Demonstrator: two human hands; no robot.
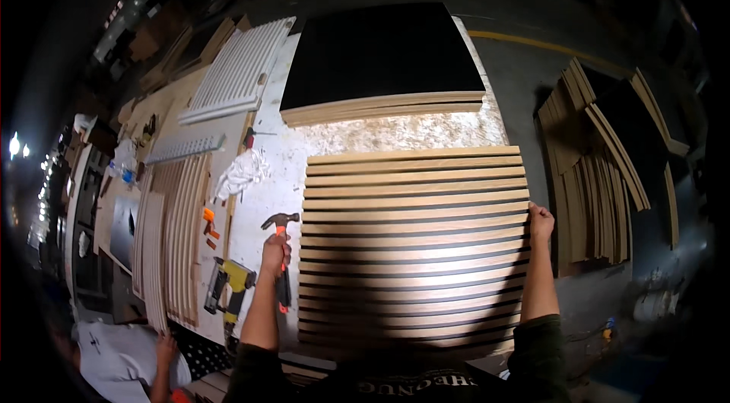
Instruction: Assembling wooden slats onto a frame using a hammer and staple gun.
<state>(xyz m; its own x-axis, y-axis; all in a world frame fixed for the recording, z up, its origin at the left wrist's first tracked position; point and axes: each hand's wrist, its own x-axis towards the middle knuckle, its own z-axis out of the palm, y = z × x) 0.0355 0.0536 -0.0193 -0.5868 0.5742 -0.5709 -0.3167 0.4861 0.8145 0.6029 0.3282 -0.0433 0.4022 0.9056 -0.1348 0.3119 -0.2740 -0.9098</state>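
A panel of light wood slats (414,228) with dark gaps between them lies flat on the worktable in front of me. My left hand (275,253) is closed around the handle of a claw hammer (280,220), beside the panel's left edge. The hammer's head points away from me, and its handle is orange and black. At the panel's right edge, my right hand (541,221) is closed with its fingertips against the slat ends; the fingers are partly hidden. A yellow and black nail gun (230,284) rests on the table left of my left forearm.
Black-faced boards (380,53) are stacked at the table's far end. A white cloth (242,175) and orange pieces (209,216) lie to the left, near slatted panels (179,228). Another person (129,361) works at lower left. More boards (589,182) lean together beyond the right edge.
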